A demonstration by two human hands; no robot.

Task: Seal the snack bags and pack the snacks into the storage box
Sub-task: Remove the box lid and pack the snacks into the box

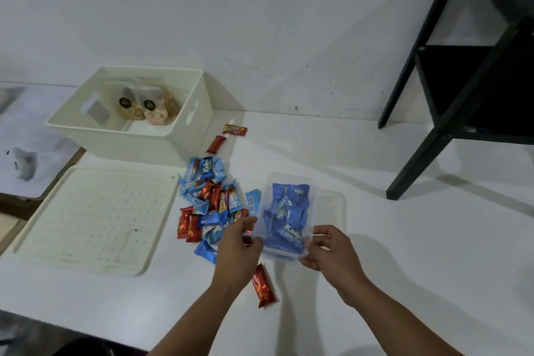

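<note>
A clear zip bag [289, 211] full of blue snack packets lies on the white floor. My right hand [326, 248] pinches the bag's near right corner. My left hand [239, 243] grips its near left edge, beside a heap of loose blue and red snack packets [211, 202]. A cream storage box [130, 112] stands at the back left. Inside it lie two clear bags of pale snacks [144, 107] with round dark labels.
The box's cream lid [95, 219] lies flat left of the heap. One red packet [263, 286] lies between my forearms; two more red packets [228, 136] sit near the box. A black shelf frame [462, 81] stands at the right against the wall.
</note>
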